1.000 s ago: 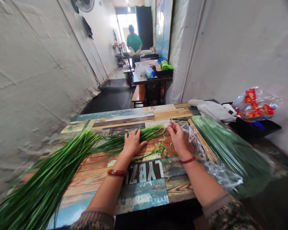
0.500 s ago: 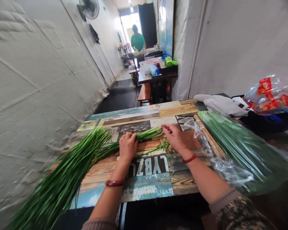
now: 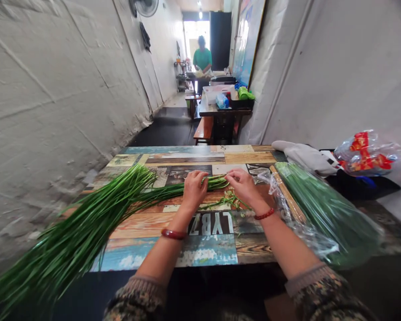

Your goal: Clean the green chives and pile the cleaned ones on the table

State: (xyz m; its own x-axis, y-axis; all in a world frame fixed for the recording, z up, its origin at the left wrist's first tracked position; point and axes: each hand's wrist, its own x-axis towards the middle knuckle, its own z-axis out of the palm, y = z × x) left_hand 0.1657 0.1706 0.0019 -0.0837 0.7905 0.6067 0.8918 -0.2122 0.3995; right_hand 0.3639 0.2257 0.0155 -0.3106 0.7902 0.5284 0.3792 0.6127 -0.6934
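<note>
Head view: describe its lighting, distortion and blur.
Head view: strong wide-angle bending, with walls bowing outward and the table edges curved; the bright doorway at the far end is blown out; soft even light on the left hand, the right hand and the chives; chive tips smear at the lower left corner; mild glare on the plastic bag.

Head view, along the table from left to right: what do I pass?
Loose chives → left hand → right hand → bagged chives → red-printed bag.
</note>
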